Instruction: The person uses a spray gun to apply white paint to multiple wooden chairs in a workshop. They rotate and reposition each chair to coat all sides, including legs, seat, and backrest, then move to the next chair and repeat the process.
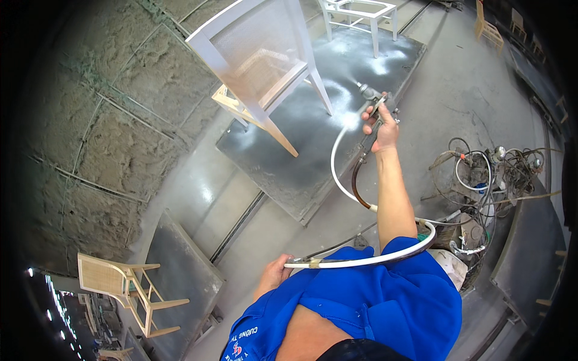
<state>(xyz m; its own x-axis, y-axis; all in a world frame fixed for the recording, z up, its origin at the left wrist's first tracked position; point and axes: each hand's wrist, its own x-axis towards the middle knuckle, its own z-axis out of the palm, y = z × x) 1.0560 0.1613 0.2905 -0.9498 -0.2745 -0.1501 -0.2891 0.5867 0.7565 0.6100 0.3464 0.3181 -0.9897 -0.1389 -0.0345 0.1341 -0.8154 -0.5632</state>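
My right hand [385,127] is wrapped round the handle of a metal spray gun [374,95], its nozzle pointing up and left. A faint mist leaves the nozzle toward a chair [260,57] with a mesh back; its back frame is white, while part of the seat frame shows bare wood. A white hose [335,157] and a brown hose [355,180] run down from the gun and loop in front of my body. Low in the view, my left hand [276,272] is closed on the white hose, near a taped spot.
The chair stands on a dark platform [271,174] dusted white. Another white chair frame [361,13] is behind it. Bare wooden chairs [135,286] stand lower left and far right. Tangled hoses and equipment [475,180] lie on the right. A grimy, residue-coated panel wall [114,114] rises left.
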